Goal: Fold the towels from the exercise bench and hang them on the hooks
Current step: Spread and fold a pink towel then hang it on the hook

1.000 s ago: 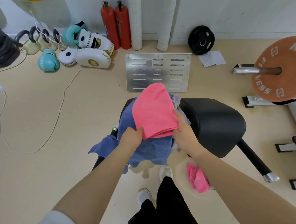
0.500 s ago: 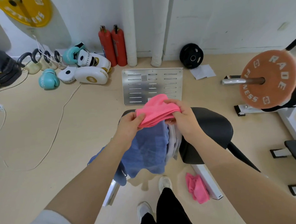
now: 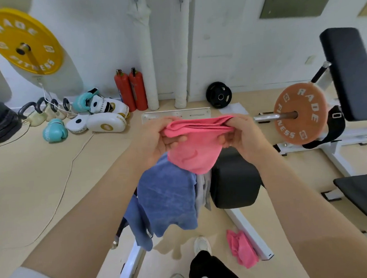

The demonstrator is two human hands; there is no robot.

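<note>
Left hand (image 3: 156,138) pinches the left end of the pink towel (image 3: 195,146), fingers curled under, thumb on top. Right hand (image 3: 241,135) pinches the right end the same way. Towel is folded into a thick band stretched level between the two hands, its loose middle sagging in a rounded pouch below them.

Since a second ago: both hands have come up and apart. Then the pink towel lay flat on the pile, hands at its near corners; half a second ago it was bunched between the hands just above the pile; now it is lifted clear of the pile and held out in front of the wall.

Below the hands, the blue towel (image 3: 166,195) drapes over the near end of the surface (image 3: 234,185), hanging down its left side. A grey-white cloth (image 3: 203,189) shows just beside it, under the pink pouch. Neither looks moved.

Below the right forearm, a second pink towel (image 3: 242,251) lies crumpled on the floor (image 3: 41,190) beside the white frame leg, same place as before.

Beyond the hands, at the wall: two red extinguishers (image 3: 130,90), two white padded posts. Hooks sit at the post tops, small and blurred. View has tilted upward; more wall and the yellow plate (image 3: 24,41) now show.
</note>
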